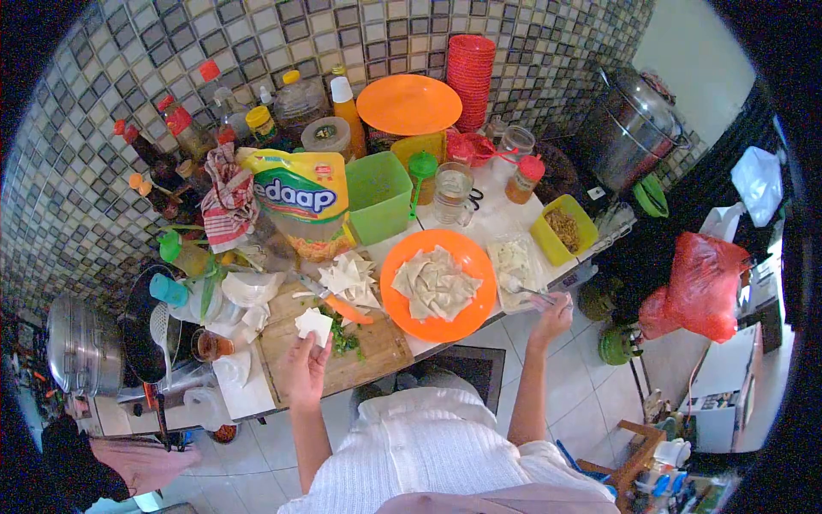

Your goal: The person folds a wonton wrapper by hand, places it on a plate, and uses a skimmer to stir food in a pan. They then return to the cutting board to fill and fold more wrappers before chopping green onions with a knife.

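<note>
My left hand (pixel 306 370) pinches a white square dumpling wrapper (pixel 315 325) over the wooden cutting board (pixel 381 349). My right hand (pixel 555 317) is closed round the handle of a metal utensil (pixel 535 295), a spoon or a fork. Its tip reaches into a shallow clear container (pixel 516 257) of pale filling. Between my hands stands an orange plate (pixel 390 318) bearing several folded dumplings (pixel 435 283). A loose pile of wrappers (pixel 351 278) lies left of the plate. Beside it rests a knife with an orange handle (pixel 348 310), near chopped green leaves (pixel 344 340).
Behind the board stand a yellow packet (pixel 298 197), a green bin (pixel 379 199) and a water glass (pixel 451 190). A yellow tub (pixel 586 224) sits at the right edge. Left are a glass of brown liquid (pixel 211 345) and a dark pan (pixel 145 330).
</note>
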A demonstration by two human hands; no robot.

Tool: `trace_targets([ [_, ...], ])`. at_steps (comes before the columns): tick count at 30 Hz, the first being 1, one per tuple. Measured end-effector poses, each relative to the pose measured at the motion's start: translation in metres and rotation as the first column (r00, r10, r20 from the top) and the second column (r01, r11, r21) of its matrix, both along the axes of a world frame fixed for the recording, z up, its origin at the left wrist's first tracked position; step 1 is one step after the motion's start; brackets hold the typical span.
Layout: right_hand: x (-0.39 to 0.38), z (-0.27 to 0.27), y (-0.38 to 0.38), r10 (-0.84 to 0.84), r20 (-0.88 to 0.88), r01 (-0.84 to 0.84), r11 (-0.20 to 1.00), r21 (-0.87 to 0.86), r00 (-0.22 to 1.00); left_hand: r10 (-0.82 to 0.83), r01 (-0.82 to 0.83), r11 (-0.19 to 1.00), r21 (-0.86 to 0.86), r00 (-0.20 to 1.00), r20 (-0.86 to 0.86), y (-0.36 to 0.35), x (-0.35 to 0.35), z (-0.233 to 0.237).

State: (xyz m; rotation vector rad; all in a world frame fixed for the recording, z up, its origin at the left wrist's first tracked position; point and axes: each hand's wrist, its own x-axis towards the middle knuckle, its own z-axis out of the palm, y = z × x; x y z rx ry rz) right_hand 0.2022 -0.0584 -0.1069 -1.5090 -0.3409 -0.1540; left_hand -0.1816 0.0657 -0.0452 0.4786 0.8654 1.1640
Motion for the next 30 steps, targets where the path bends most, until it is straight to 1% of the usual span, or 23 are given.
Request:
trace_targets([
  [2,0.001,0.003,-0.001,-0.008,-0.165,0.023,0.996,0.091,0.986,-0.015,0.015,1.0,-0.013,1.0,-0.017,-0.002,0.003,0.002],
  [3,0.002,0.002,-0.003,-0.008,-0.165,0.023,0.995,0.093,0.986,-0.018,0.018,1.0,-0.009,1.0,0.004,-0.004,0.003,0.002],
  [5,0.004,0.001,-0.006,0.047,-0.362,0.047,0.968,0.245,0.931,-0.02,0.02,1.0,-0.004,0.999,0.026,-0.007,0.004,0.0],
  [6,0.004,0.0,-0.006,0.048,-0.362,0.046,0.968,0.246,0.931,-0.028,0.029,0.999,-0.019,0.999,0.023,-0.007,0.004,-0.001],
  [8,0.005,-0.001,-0.007,0.073,-0.423,0.112,0.911,0.396,0.903,-0.037,0.038,0.999,-0.034,0.999,0.019,-0.009,0.006,-0.002],
  [9,0.01,-0.012,-0.01,0.073,-0.424,0.112,0.911,0.396,0.903,-0.075,0.075,0.997,0.003,0.997,0.02,-0.01,0.008,-0.003],
  [10,0.019,-0.03,-0.014,-0.028,-0.333,0.109,0.967,0.229,0.943,-0.112,0.112,0.993,0.039,0.993,0.02,-0.012,0.01,-0.003],
  [11,0.021,-0.036,-0.016,-0.109,-0.221,0.125,0.991,0.056,0.969,-0.112,0.112,0.993,0.039,0.993,0.019,-0.012,0.011,-0.006],
  [12,0.024,-0.042,-0.017,-0.109,-0.222,0.124,0.991,0.055,0.969,-0.145,0.144,0.988,0.053,0.989,0.015,-0.013,0.013,-0.011],
  [13,0.027,-0.048,-0.017,-0.069,-0.241,0.112,0.98,0.167,0.968,-0.176,0.175,0.982,0.068,0.984,0.011,-0.014,0.015,-0.014],
  [14,0.025,-0.042,-0.014,-0.026,-0.254,0.099,0.955,0.278,0.967,-0.172,0.171,0.983,0.067,0.985,0.011,-0.016,0.02,-0.012],
  [15,0.023,-0.033,-0.013,-0.019,-0.253,0.092,0.956,0.277,0.967,-0.209,0.21,0.977,0.041,0.978,-0.012,-0.017,0.027,-0.01],
  [17,-0.003,0.026,-0.005,0.147,-0.495,0.185,0.809,0.559,0.856,-0.292,0.292,0.956,0.0,0.956,-0.028,-0.019,0.038,-0.012],
  [18,-0.016,0.046,-0.002,0.154,-0.503,0.176,0.818,0.548,0.851,-0.277,0.277,0.961,-0.013,0.96,-0.032,-0.022,0.041,-0.014],
  [20,-0.041,0.078,0.003,0.28,-0.327,-0.071,0.846,0.529,0.903,-0.371,0.367,0.928,-0.065,0.925,-0.079,-0.025,0.061,0.01],
  [21,-0.054,0.089,0.003,0.292,-0.333,-0.083,0.849,0.521,0.896,-0.357,0.351,0.933,-0.075,0.931,-0.08,-0.026,0.065,0.013],
  [23,-0.076,0.108,0.004,0.46,-0.175,-0.347,0.826,0.444,0.87,-0.428,0.425,0.904,-0.052,0.899,-0.093,-0.026,0.073,0.018],
  [24,-0.089,0.12,0.003,0.466,-0.177,-0.354,0.825,0.442,0.867,-0.422,0.418,0.907,-0.055,0.902,-0.092,-0.026,0.075,0.021],
  [26,-0.111,0.136,-0.002,0.677,0.013,-0.651,0.701,0.292,0.736,-0.449,0.45,0.893,-0.021,0.886,-0.115,-0.027,0.077,0.028],
  [27,-0.113,0.132,-0.003,0.679,0.01,-0.652,0.7,0.292,0.734,-0.448,0.448,0.894,-0.024,0.887,-0.116,-0.028,0.077,0.029],
  [28,-0.114,0.126,-0.004,0.672,0.174,-0.693,0.71,0.123,0.72,-0.441,0.443,0.897,-0.001,0.891,-0.107,-0.029,0.077,0.03],
  [29,-0.117,0.125,-0.003,0.668,0.33,-0.694,0.718,-0.051,0.667,-0.433,0.437,0.899,0.022,0.896,-0.098,-0.029,0.076,0.032],
  [30,-0.12,0.127,-0.001,0.671,0.329,-0.697,0.716,-0.052,0.665,-0.431,0.434,0.901,0.02,0.897,-0.097,-0.03,0.074,0.034],
])
